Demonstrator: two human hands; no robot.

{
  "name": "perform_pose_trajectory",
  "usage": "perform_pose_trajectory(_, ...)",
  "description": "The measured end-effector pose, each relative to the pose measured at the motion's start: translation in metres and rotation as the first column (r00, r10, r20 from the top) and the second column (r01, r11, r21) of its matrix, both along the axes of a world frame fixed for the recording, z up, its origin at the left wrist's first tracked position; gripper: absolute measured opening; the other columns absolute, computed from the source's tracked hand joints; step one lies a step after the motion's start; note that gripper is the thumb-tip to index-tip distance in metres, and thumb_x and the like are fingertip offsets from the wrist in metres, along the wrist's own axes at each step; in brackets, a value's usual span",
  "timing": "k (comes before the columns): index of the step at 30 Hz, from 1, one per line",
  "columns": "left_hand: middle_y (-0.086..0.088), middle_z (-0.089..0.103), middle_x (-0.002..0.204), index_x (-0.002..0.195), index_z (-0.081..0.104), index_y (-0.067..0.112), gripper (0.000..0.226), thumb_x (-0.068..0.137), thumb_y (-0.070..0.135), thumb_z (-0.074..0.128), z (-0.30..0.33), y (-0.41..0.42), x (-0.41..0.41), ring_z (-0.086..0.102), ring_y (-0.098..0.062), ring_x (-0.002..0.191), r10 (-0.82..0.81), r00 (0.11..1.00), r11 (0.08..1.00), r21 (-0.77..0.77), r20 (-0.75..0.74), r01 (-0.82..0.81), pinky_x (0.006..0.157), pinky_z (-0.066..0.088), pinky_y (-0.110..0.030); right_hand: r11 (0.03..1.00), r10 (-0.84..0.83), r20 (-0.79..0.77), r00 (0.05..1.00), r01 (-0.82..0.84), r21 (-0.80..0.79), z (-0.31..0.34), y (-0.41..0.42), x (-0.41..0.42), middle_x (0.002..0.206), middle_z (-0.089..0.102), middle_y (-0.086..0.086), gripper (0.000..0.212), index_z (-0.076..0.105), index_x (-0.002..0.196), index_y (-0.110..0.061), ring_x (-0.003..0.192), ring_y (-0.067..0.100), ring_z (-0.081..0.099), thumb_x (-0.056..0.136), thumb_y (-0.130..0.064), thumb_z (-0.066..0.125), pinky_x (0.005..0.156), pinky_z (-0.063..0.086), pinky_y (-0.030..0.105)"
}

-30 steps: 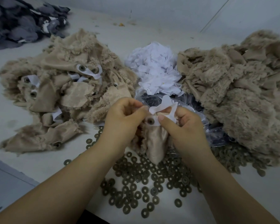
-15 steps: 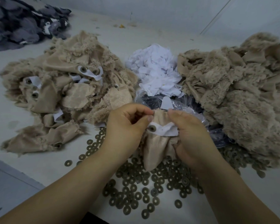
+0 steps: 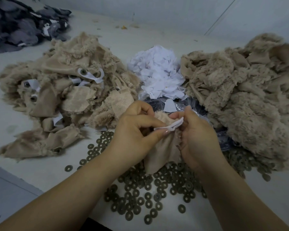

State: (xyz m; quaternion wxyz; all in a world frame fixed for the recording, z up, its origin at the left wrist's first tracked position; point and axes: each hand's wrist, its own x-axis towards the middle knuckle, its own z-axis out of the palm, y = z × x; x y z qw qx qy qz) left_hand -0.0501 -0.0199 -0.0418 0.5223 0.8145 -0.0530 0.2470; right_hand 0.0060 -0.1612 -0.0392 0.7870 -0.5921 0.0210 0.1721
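Both hands hold a small beige plush fabric piece (image 3: 158, 152) over the table, near the middle of the view. My left hand (image 3: 137, 130) pinches the fabric together with a white felt patch (image 3: 171, 126) at its top edge. My right hand (image 3: 197, 134) grips the fabric's right side, fingers curled behind the patch. The fabric's smooth backing faces me and hangs down between my wrists. The hole and any fastener in the patch are hidden by my fingers.
Several dark ring washers (image 3: 140, 194) lie scattered under my hands. A beige pile with white patches (image 3: 62, 97) sits left, an untouched beige plush pile (image 3: 244, 100) right, white felt cut-outs (image 3: 158, 74) behind, a clear plastic bag (image 3: 223, 140) beside them, grey fabric (image 3: 22, 24) far left.
The white patch, earlier spread flat with its dark hole facing me, is now folded over the fabric's top edge. My hands have closed in and turned the piece; the hole is hidden.
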Motion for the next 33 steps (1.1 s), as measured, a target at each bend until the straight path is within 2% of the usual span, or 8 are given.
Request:
perform_pose_trajectory(7, -0.002, 0.062, 0.091, 0.084, 0.079, 0.017, 0.010, 0.074, 0.018, 0.081, 0.003, 0.003, -0.002, 0.061, -0.014, 0.083, -0.080, 0.996, 0.996, 0.045, -0.043, 0.081, 0.070, 0.050, -0.025, 0.996, -0.012, -0.101, 0.995, 0.021, 0.089, -0.003, 0.002, 0.003, 0.073, 0.073, 0.010, 0.010, 0.063, 0.098, -0.004, 0.057, 0.014, 0.071, 0.093, 0.001, 0.056, 0.052, 0.059, 0.027)
perform_pose_trajectory(12, 0.000, 0.069, 0.083, 0.074, 0.076, 0.023, 0.018, 0.088, 0.012, 0.071, 0.011, 0.005, 0.001, 0.065, -0.014, 0.081, 0.004, 0.991, 0.984, -0.178, -0.135, -0.028, 0.074, 0.051, -0.026, 0.981, 0.080, -0.158, 0.984, -0.049, 0.190, -0.002, 0.000, 0.004, 0.103, 0.074, 0.021, 0.038, 0.057, 0.126, 0.003, 0.084, 0.027, 0.075, 0.088, 0.009, 0.058, 0.065, 0.061, 0.032)
perform_pose_trajectory(15, -0.006, 0.075, 0.078, 0.077, 0.077, 0.012, 0.012, 0.087, 0.011, 0.070, 0.023, 0.002, 0.003, 0.069, -0.014, 0.072, -0.099, 0.940, 0.862, -0.500, -0.327, -0.083, 0.064, 0.053, -0.024, 0.991, 0.092, -0.051, 0.994, -0.087, 0.103, -0.004, -0.001, 0.002, 0.106, 0.073, 0.022, 0.028, 0.063, 0.119, 0.003, 0.092, 0.032, 0.072, 0.091, 0.003, 0.060, 0.077, 0.062, 0.038)
perform_pose_trajectory(18, -0.012, 0.076, 0.084, 0.089, 0.075, 0.003, 0.014, 0.082, 0.015, 0.072, 0.030, 0.004, 0.005, 0.070, -0.019, 0.075, -0.225, 0.861, 0.781, -0.613, -0.456, -0.120, 0.063, 0.053, -0.024, 0.995, 0.085, 0.027, 0.996, -0.086, 0.050, 0.000, -0.002, -0.001, 0.089, 0.073, 0.018, 0.013, 0.068, 0.099, -0.002, 0.075, 0.028, 0.068, 0.089, 0.002, 0.063, 0.066, 0.060, 0.036)
perform_pose_trajectory(23, -0.014, 0.075, 0.089, 0.096, 0.075, 0.005, 0.021, 0.083, 0.021, 0.072, 0.036, 0.006, 0.003, 0.066, -0.028, 0.078, -0.271, 0.801, 0.766, -0.624, -0.534, -0.157, 0.073, 0.048, -0.040, 0.990, 0.080, 0.063, 0.995, -0.087, 0.114, 0.002, -0.002, -0.002, 0.073, 0.071, 0.009, 0.022, 0.065, 0.078, -0.010, 0.060, 0.019, 0.064, 0.088, 0.007, 0.057, 0.051, 0.055, 0.028)
perform_pose_trajectory(28, -0.021, 0.074, 0.092, 0.095, 0.070, -0.003, 0.043, 0.063, 0.025, 0.078, 0.032, -0.001, -0.003, 0.065, -0.028, 0.073, -0.230, 0.846, 0.748, -0.643, -0.482, -0.163, 0.068, 0.050, -0.041, 0.974, 0.099, 0.045, 0.994, -0.106, 0.199, -0.002, -0.004, 0.000, 0.072, 0.068, 0.008, 0.033, 0.066, 0.068, -0.018, 0.061, 0.019, 0.063, 0.089, 0.005, 0.055, 0.055, 0.055, 0.030)
perform_pose_trajectory(31, -0.020, 0.073, 0.083, 0.077, 0.074, 0.005, 0.027, 0.058, 0.023, 0.080, 0.025, -0.008, -0.008, 0.067, -0.031, 0.070, -0.144, 0.907, 0.773, -0.617, -0.397, -0.147, 0.069, 0.055, -0.040, 0.966, 0.123, 0.011, 0.992, -0.123, 0.227, 0.004, -0.003, -0.003, 0.081, 0.070, 0.017, 0.001, 0.072, 0.075, -0.013, 0.074, 0.029, 0.066, 0.075, -0.014, 0.072, 0.073, 0.058, 0.041)
perform_pose_trajectory(33, -0.017, 0.073, 0.078, 0.072, 0.074, 0.007, 0.013, 0.066, 0.014, 0.083, 0.019, -0.009, -0.008, 0.070, -0.034, 0.072, -0.055, 0.947, 0.860, -0.498, -0.318, -0.117, 0.068, 0.061, -0.043, 0.966, 0.168, -0.066, 0.984, -0.151, 0.211, 0.006, -0.005, -0.002, 0.104, 0.072, 0.025, 0.049, 0.071, 0.103, 0.003, 0.095, 0.039, 0.070, 0.066, -0.029, 0.077, 0.091, 0.057, 0.050)
